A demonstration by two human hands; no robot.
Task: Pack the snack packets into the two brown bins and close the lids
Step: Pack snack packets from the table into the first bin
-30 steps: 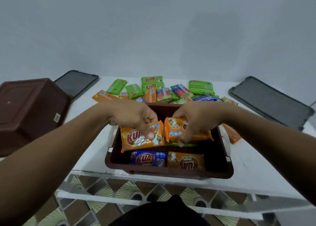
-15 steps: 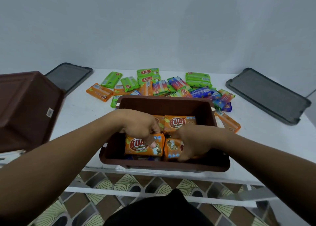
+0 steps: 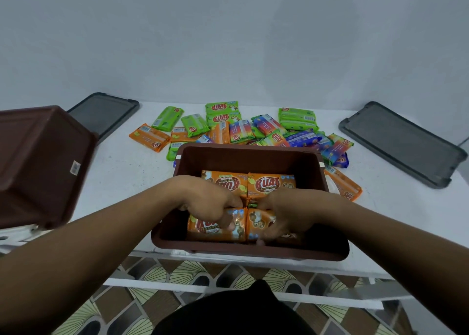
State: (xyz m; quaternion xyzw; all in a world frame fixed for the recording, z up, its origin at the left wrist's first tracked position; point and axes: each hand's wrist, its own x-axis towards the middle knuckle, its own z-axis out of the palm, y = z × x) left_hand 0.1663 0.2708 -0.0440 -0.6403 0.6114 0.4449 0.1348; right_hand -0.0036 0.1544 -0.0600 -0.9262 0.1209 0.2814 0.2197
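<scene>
An open brown bin (image 3: 251, 154) stands at the table's near edge. Inside it, my left hand (image 3: 210, 202) grips an orange packet (image 3: 215, 229) at the near left, and my right hand (image 3: 286, 212) grips another orange packet (image 3: 258, 223) beside it. Two more orange packets (image 3: 271, 183) lie flat at the bin's far end. A second brown bin (image 3: 40, 162) rests overturned at the left. Behind the open bin lies a loose pile of green, orange and multicoloured packets (image 3: 243, 129).
Two grey lids lie on the white table (image 3: 121, 167): one at the back left (image 3: 104, 113), one at the right (image 3: 403, 141). An orange packet (image 3: 342, 185) lies just right of the bin. Patterned floor tiles show below the table's edge.
Both hands have lowered their orange packets from above the bin down into its near end, covering the blue and orange packets seen there before.
</scene>
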